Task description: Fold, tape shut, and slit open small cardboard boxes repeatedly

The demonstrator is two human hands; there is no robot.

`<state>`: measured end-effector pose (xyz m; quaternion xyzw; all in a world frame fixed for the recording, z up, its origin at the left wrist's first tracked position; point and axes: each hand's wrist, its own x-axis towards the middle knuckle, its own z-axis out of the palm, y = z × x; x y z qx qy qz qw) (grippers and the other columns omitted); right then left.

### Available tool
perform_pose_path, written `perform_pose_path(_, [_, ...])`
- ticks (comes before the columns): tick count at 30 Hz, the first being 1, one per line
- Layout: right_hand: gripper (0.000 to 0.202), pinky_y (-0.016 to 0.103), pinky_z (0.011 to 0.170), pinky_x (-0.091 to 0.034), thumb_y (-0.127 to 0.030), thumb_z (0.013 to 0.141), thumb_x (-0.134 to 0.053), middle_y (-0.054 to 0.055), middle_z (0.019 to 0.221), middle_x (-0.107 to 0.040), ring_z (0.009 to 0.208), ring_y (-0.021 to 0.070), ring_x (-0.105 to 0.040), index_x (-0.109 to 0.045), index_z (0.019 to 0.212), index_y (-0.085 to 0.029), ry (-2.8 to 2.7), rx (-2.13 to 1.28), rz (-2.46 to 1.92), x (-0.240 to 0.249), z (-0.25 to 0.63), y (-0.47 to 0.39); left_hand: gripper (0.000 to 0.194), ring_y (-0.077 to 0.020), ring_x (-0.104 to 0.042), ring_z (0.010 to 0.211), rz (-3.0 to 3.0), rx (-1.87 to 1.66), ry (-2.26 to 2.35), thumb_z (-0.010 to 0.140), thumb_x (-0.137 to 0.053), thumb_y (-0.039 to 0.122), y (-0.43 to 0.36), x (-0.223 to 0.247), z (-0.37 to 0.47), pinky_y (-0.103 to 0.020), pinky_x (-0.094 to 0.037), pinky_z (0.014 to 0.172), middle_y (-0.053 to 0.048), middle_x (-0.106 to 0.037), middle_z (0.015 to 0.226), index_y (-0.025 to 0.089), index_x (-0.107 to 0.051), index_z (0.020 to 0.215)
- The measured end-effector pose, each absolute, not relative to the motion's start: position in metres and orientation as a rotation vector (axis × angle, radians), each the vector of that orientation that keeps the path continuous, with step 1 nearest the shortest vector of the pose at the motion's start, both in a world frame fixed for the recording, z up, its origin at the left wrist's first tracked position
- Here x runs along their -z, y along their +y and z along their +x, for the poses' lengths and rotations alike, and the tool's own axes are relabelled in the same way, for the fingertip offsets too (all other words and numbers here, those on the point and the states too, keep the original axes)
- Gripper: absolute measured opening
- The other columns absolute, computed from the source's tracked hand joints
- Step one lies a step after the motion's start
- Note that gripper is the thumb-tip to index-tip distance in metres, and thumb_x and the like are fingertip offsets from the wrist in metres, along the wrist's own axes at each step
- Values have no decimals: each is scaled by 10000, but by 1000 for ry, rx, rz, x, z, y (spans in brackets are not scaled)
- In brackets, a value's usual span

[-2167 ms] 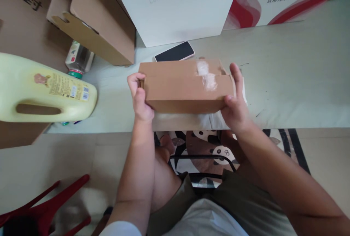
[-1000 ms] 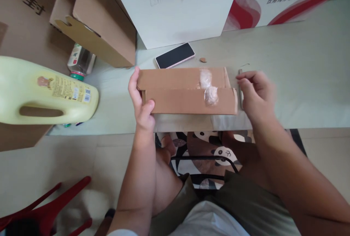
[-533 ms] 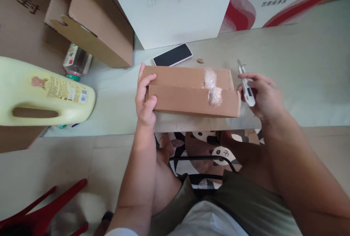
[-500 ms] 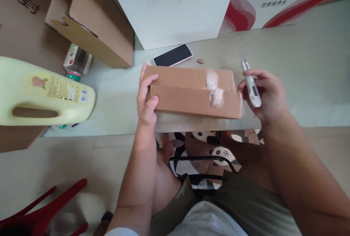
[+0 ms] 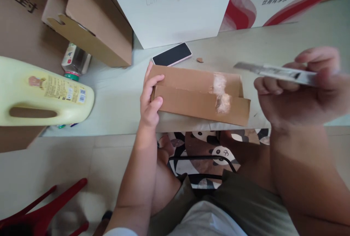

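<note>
A brown cardboard box (image 5: pixel 188 99) is held near the table's front edge, slightly tilted, its long seam facing me. My left hand (image 5: pixel 151 99) grips its left end, thumb on the near part and fingers over the far part. Clear tape (image 5: pixel 222 93) bridges the seam toward the right end, where the cardboard edges stand a little apart. Up and to the right of the box, my right hand (image 5: pixel 303 90) is closed around a white utility knife (image 5: pixel 287 73). The knife's blade points left, above the table and apart from the box.
Behind the box lie a phone (image 5: pixel 172 54) and a small brown scrap (image 5: pixel 200 60). A white carton (image 5: pixel 175 13) and a red-and-white carton (image 5: pixel 273 6) stand at the back. Leftward are a yellow jug (image 5: pixel 68 108), a clear bottle (image 5: pixel 76 59), an open cardboard box (image 5: pixel 101 20) and a red stool (image 5: pixel 54 203).
My right hand has moved right and up, away from the box's right end, turning the knife nearly level. The box has shifted slightly right in my left hand.
</note>
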<state>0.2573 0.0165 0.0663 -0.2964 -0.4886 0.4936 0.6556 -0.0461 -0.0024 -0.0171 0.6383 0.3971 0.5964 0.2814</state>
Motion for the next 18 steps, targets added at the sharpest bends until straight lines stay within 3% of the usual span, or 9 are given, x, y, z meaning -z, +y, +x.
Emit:
perform_pose_path(8, [300,299,375,-209,-276,690,-743,-69,410,-291,349,78,-235,-468,580,-225,-1351,-1216,-529,-54,255,25,543,-386,-233,1600,1633,-1591,1072,747,-685,712,0,19,-47,-639,-265,1293,63,-428,1638,390,-680,1185])
perform_pose_path(15, [185,311,465,-394,-260,745,-824,-1,645,-597,549,137,-552,-640,742,-240,-1512,-1113,-626,-48,276,26,524,-377,-229,1598,1631,-1574,1077,747,-691,686,-1,18,-48,-643,-248,1291,60,-422,1641,387,-683,1177])
perform_pose_path(18, [159,317,512,-465,-240,742,-839,28,709,-672,637,161,-622,-682,762,-251,-1594,-1149,-667,-48,286,27,544,-398,-203,1602,1573,-1562,1103,705,-717,714,0,16,-47,-654,-222,1300,38,-431,1630,368,-692,1124])
